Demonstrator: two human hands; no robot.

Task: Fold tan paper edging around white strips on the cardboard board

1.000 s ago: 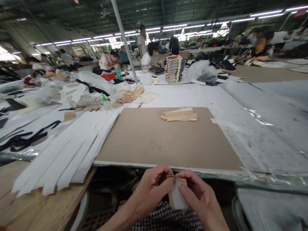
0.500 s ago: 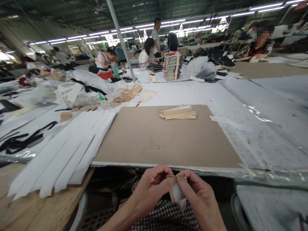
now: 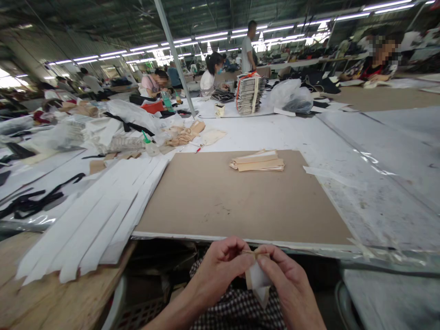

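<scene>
My left hand (image 3: 227,259) and my right hand (image 3: 283,270) pinch the top edge of a small tan strip with a white backing (image 3: 257,277), thumbs and fingertips close together. The strip hangs below my fingers with its lower end folded, over a checked cloth on my lap (image 3: 237,307). Both hands are just off the table's front edge. Part of the strip is hidden behind my fingers. On the brown board (image 3: 206,197) beyond lies a pile of similar tan and white strips (image 3: 257,161).
Long white strips (image 3: 96,220) fan over the table's left edge onto a wooden board (image 3: 41,293). A green-capped bottle (image 3: 149,145), plastic bags and tan pieces (image 3: 185,134) lie behind. Farther back stands a tied stack (image 3: 248,94). Co-workers are at the far tables.
The view has shifted slightly, moving the scene a little to the right. Both hands keep their pinch on the strip, almost unmoved. A standing person in the background has moved right.
</scene>
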